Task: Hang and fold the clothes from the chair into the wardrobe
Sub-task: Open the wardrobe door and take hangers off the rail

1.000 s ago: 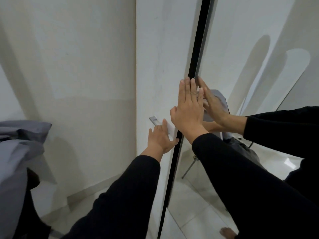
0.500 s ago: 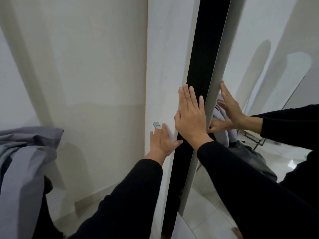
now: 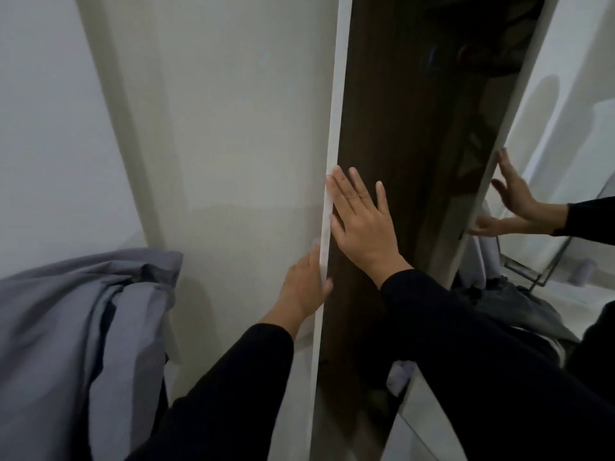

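Observation:
The wardrobe stands in front of me, partly open. Its white door (image 3: 253, 144) is on the left and its mirrored door (image 3: 565, 128) on the right, with a dark interior (image 3: 416, 128) showing between them. My left hand (image 3: 306, 284) holds the white door at its edge, thumb wrapped round it. Flat beside that edge, my right hand (image 3: 362, 221) has its fingers spread and holds nothing. Grey clothes (image 3: 83, 327) are heaped at the lower left.
The mirror reflects my hands and a chair with clothes on it (image 3: 519, 294). A pale piece of fabric (image 3: 399, 377) lies low inside the wardrobe. A white wall (image 3: 50, 128) is on the far left.
The dark gap between the two doors has widened from a thin strip to a broad opening. My right hand no longer touches the mirror. The grey clothes now fill more of the lower left.

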`<state>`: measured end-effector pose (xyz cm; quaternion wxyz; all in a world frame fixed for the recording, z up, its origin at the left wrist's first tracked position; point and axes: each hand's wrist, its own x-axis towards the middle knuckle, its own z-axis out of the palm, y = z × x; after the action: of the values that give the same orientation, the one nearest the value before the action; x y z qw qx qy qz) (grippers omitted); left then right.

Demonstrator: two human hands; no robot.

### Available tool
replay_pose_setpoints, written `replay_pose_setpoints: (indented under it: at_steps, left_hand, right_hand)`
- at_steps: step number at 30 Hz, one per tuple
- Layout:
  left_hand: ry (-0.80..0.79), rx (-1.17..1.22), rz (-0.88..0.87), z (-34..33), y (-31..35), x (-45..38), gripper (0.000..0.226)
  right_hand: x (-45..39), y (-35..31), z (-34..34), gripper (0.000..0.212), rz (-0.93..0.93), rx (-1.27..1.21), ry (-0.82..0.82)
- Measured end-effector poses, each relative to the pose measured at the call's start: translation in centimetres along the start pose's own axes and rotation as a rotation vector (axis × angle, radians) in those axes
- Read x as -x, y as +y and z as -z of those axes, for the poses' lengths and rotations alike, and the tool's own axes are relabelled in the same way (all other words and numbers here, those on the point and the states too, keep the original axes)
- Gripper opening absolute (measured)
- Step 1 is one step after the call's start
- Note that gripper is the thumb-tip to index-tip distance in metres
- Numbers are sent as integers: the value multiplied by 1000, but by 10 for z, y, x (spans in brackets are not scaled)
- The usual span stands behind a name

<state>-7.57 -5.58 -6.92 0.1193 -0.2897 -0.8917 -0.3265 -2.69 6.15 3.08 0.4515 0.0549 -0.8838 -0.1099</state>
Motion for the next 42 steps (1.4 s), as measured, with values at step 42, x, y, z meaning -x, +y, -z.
replay_pose_setpoints:
  at_steps: [42]
  left_hand:
    - [367, -160, 499, 105, -192, -125, 107]
  right_hand:
    - [-223, -123, -204, 68, 337, -322, -220]
